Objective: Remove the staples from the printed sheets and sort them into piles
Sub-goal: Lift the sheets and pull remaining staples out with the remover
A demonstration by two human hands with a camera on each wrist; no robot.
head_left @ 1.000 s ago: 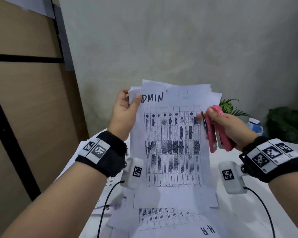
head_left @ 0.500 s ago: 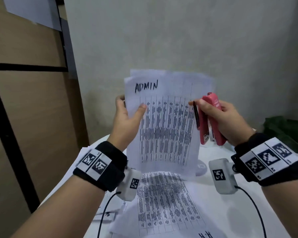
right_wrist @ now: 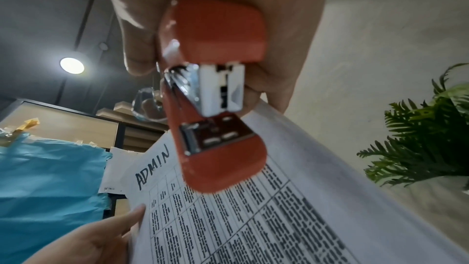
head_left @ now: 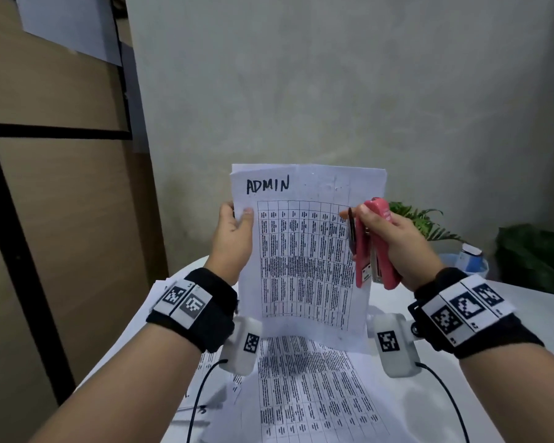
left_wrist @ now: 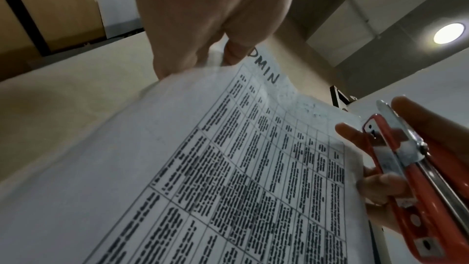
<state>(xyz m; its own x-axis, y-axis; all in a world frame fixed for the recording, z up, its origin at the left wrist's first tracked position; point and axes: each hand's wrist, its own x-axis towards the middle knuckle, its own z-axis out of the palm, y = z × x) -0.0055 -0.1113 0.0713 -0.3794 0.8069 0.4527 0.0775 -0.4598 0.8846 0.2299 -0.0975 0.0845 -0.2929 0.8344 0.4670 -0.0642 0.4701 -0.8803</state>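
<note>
A printed sheet marked ADMIN (head_left: 304, 257) (left_wrist: 228, 168) (right_wrist: 266, 218) stands upright in the air above the table. My left hand (head_left: 234, 238) (left_wrist: 223, 55) pinches its left edge between thumb and fingers. My right hand (head_left: 384, 238) (right_wrist: 203, 33) grips a red stapler (head_left: 375, 247) (left_wrist: 411, 168) (right_wrist: 215, 91) and also touches the sheet's right edge with its fingertips. More printed sheets (head_left: 311, 388) lie flat on the white table (head_left: 525, 314) below.
A loose pile of papers (head_left: 205, 375) lies at the table's left edge. A green plant (head_left: 426, 222) and a small bottle in a tub (head_left: 467, 257) stand at the back right. A grey wall is close behind.
The fanned bundle has dropped to the table, leaving one ADMIN sheet raised between my hands. My left thumb slid down the edge, uncovering the full word.
</note>
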